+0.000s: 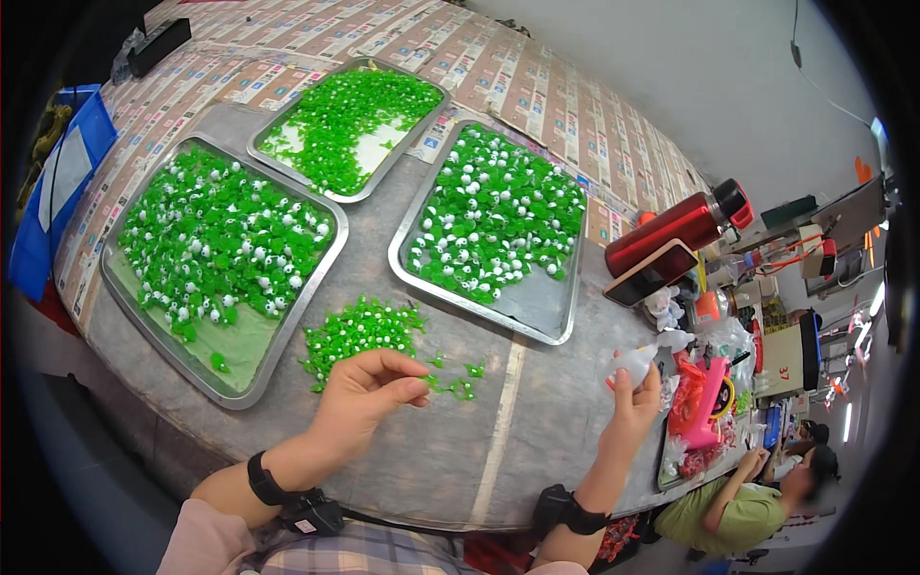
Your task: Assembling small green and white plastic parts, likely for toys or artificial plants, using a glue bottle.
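My left hand (372, 395) is closed in a pinch, with a small green plastic piece (430, 381) at its fingertips. Beside it lies a loose pile of green pieces with white bead-like parts (362, 333), and a few more pieces (463, 389) are scattered on the grey tabletop. My right hand (632, 401), raised to the right, is wrapped round a small whitish squeeze bottle (632, 364) whose tip points up and right. Green and white pieces fill a left metal tray (257, 381) and a right metal tray (537, 324). Mostly green ones lie in a far tray (385, 144).
At the right stand a red thermos (666, 230) and a phone (652, 272). Nearer are a pink tool (707, 407) and plastic bags (724, 340). A blue bin (59, 192) is at the left edge. A person in a green shirt (738, 513) works at the lower right.
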